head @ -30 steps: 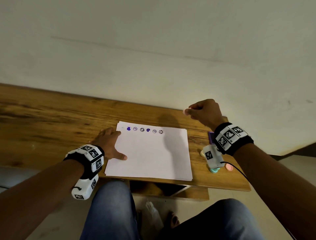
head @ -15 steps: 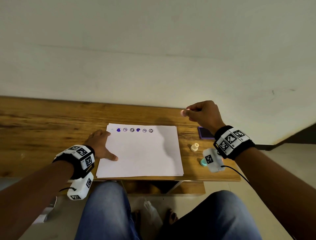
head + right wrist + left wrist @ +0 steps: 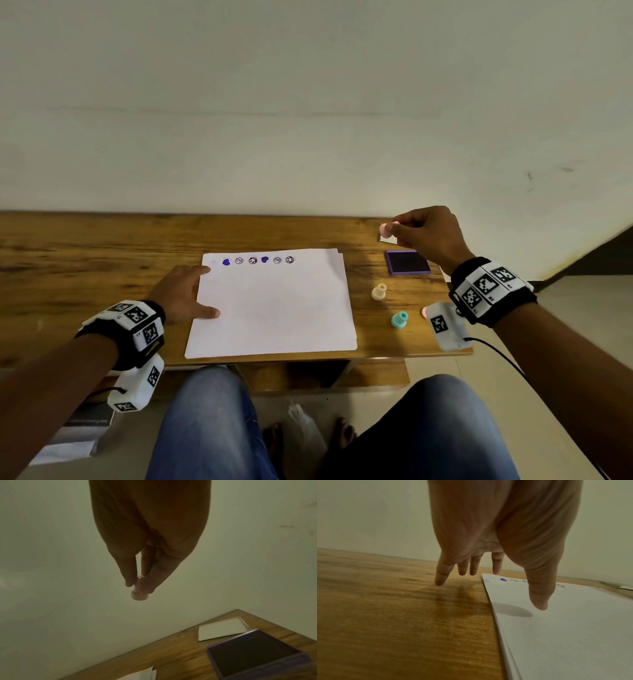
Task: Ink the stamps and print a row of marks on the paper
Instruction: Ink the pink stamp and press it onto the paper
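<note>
A stack of white paper (image 3: 274, 308) lies on the wooden table (image 3: 85, 246), with a row of several purple marks (image 3: 253, 260) along its far edge. My left hand (image 3: 185, 294) lies flat on the paper's left edge, fingers straight, thumb (image 3: 539, 601) on the sheet (image 3: 573, 628). My right hand (image 3: 424, 233) is raised above the table's far right and pinches a small pink stamp (image 3: 385, 230) (image 3: 139, 595) between thumb and fingers. The purple ink pad (image 3: 407, 262) (image 3: 254, 654) lies open just below that hand.
A cream stamp (image 3: 379, 292) and a teal stamp (image 3: 399, 319) stand right of the paper. Another pink stamp (image 3: 424, 311) peeks out beside the wrist camera. A white card (image 3: 221, 628) lies behind the ink pad. The wall (image 3: 308, 102) rises just behind the table.
The head view has shifted, bringing the ink pad and loose stamps into sight. My right hand with the pink stamp has moved right, away from the paper to above the pad. The left hand stays.
</note>
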A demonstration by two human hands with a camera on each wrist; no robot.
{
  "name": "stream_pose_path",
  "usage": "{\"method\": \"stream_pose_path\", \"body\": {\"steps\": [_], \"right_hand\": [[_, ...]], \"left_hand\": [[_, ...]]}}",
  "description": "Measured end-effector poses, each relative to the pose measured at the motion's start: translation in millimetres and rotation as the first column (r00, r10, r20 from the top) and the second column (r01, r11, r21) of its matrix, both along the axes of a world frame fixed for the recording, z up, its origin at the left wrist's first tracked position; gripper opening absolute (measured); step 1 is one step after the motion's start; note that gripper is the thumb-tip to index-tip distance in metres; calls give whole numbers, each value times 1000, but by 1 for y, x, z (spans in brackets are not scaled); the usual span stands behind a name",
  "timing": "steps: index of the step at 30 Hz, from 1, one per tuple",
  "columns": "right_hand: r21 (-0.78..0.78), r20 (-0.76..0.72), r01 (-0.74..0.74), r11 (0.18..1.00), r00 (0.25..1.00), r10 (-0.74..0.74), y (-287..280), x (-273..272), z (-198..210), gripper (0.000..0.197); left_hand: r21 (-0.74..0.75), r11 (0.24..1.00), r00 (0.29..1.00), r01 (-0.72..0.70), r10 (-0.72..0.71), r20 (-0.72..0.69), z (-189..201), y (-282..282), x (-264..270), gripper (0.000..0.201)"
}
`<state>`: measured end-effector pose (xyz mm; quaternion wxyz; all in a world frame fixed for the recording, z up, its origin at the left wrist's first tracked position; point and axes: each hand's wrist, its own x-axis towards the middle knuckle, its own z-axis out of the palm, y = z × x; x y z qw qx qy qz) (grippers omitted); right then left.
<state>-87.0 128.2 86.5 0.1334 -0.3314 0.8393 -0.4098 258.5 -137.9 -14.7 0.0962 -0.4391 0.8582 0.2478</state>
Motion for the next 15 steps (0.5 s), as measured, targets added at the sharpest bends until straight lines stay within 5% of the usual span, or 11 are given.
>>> {"method": "stream_pose_path", "body": {"steps": [7, 11, 15], "right_hand": [[47, 3, 14, 999, 1000, -14, 17, -11, -2, 25], [71, 29, 20, 997, 999, -22, 32, -21, -3, 33], [92, 36, 4, 996, 999, -7, 59, -34, -5, 34]], "left_hand": [[-138, 980, 985, 141, -153, -80, 15, 19, -17, 55], [-13, 973, 958, 228, -227, -174, 36, 54, -52, 30], [118, 950, 919, 290, -242, -312, 50, 113, -97, 26]]}}
